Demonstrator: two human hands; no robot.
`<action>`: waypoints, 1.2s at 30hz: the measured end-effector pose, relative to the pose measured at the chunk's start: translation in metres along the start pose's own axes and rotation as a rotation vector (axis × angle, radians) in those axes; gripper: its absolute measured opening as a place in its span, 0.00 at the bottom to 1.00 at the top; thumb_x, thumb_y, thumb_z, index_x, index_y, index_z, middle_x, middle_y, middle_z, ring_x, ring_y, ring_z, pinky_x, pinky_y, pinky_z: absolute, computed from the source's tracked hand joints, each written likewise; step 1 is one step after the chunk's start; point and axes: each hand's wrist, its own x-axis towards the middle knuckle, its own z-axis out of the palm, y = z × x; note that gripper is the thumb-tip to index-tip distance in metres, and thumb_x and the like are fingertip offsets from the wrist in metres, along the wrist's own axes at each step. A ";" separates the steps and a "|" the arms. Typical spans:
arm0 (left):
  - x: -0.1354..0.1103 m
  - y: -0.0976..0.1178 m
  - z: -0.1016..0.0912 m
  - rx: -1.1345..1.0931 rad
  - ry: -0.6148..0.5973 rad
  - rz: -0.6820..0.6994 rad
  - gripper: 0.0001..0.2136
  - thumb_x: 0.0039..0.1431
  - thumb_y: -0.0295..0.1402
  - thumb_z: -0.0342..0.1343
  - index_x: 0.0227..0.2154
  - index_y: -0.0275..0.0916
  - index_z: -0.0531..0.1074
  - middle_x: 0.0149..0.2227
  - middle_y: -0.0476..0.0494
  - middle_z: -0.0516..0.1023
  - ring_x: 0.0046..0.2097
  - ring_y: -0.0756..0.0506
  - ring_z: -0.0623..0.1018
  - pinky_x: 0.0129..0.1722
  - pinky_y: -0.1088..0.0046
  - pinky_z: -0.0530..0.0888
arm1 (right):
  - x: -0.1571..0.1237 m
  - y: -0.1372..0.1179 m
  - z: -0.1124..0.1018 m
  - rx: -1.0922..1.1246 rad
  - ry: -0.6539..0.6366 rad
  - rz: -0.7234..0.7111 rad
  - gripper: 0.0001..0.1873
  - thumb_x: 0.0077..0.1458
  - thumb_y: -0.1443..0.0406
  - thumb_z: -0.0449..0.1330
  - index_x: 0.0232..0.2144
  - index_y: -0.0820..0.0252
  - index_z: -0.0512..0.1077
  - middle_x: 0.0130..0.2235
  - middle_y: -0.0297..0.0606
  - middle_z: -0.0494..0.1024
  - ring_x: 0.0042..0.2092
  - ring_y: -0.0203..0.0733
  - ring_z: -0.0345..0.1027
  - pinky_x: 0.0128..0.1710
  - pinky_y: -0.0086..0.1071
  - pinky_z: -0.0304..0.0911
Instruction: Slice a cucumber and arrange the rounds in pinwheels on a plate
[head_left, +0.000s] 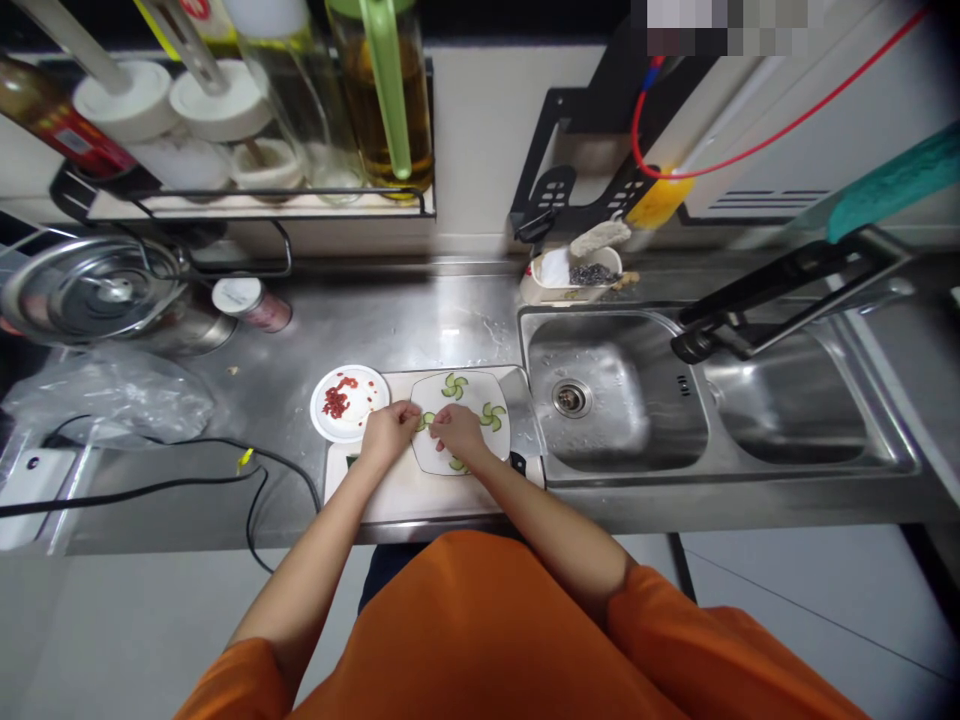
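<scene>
A white square plate (461,452) lies on a pale cutting board (420,500). Thin green cucumber slices (493,416) are laid on it in pinwheel shapes at the top, right, bottom and left. My left hand (391,430) is at the plate's left edge, thumb and fingers pinched at a cucumber slice of the left pinwheel. Opposite it, my right hand (459,434) hangs over the plate with its fingers curled together; what they hold is hidden. Left of the plate, a round white plate (367,393) carries small chopped red pieces (339,398).
A double sink (630,400) with a black faucet (750,310) lies right. A scrubber caddy (574,275) stands behind it. Left are a steel pot (112,290), a small can (253,303), a plastic bag (112,395) and a black cable (187,480). A seasoning rack (285,205) hangs above.
</scene>
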 end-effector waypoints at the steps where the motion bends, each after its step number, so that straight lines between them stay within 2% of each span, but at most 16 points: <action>1: 0.000 0.001 0.000 0.022 0.000 0.003 0.08 0.50 0.32 0.53 0.31 0.40 0.76 0.27 0.50 0.78 0.30 0.50 0.74 0.32 0.76 0.67 | 0.000 0.000 0.001 -0.009 0.005 -0.002 0.05 0.46 0.71 0.59 0.28 0.61 0.67 0.23 0.27 0.75 0.16 0.27 0.65 0.19 0.20 0.54; 11: -0.002 0.008 0.005 0.155 0.032 0.056 0.07 0.51 0.31 0.50 0.27 0.40 0.74 0.27 0.48 0.76 0.28 0.49 0.72 0.31 0.75 0.64 | 0.000 0.003 0.008 -0.096 0.018 -0.049 0.05 0.51 0.72 0.57 0.30 0.59 0.65 0.24 0.26 0.72 0.15 0.25 0.62 0.19 0.21 0.52; 18: -0.002 0.011 0.004 0.156 0.056 0.118 0.07 0.51 0.30 0.49 0.26 0.39 0.73 0.29 0.46 0.76 0.32 0.48 0.72 0.35 0.74 0.65 | 0.001 0.006 0.007 -0.126 0.021 -0.077 0.05 0.51 0.72 0.55 0.31 0.59 0.65 0.25 0.26 0.72 0.16 0.26 0.62 0.22 0.22 0.54; 21: -0.002 0.010 0.005 0.173 0.052 0.131 0.08 0.52 0.30 0.49 0.26 0.40 0.73 0.28 0.46 0.75 0.32 0.47 0.72 0.35 0.73 0.65 | 0.002 0.005 0.007 -0.195 0.024 -0.084 0.04 0.51 0.71 0.55 0.31 0.59 0.66 0.25 0.28 0.72 0.19 0.28 0.63 0.25 0.23 0.54; 27: -0.001 0.010 0.007 0.217 0.063 0.158 0.08 0.52 0.29 0.48 0.26 0.39 0.73 0.28 0.45 0.75 0.33 0.46 0.72 0.36 0.72 0.65 | 0.002 0.003 0.008 -0.416 0.123 -0.175 0.04 0.51 0.70 0.55 0.31 0.59 0.68 0.31 0.36 0.75 0.34 0.38 0.68 0.31 0.26 0.53; 36: 0.001 0.006 0.008 0.223 0.100 0.128 0.07 0.51 0.29 0.51 0.30 0.38 0.74 0.30 0.43 0.75 0.35 0.45 0.72 0.38 0.71 0.66 | 0.002 0.002 0.008 -0.490 0.111 -0.172 0.07 0.53 0.69 0.53 0.32 0.59 0.71 0.32 0.39 0.76 0.35 0.40 0.67 0.31 0.28 0.52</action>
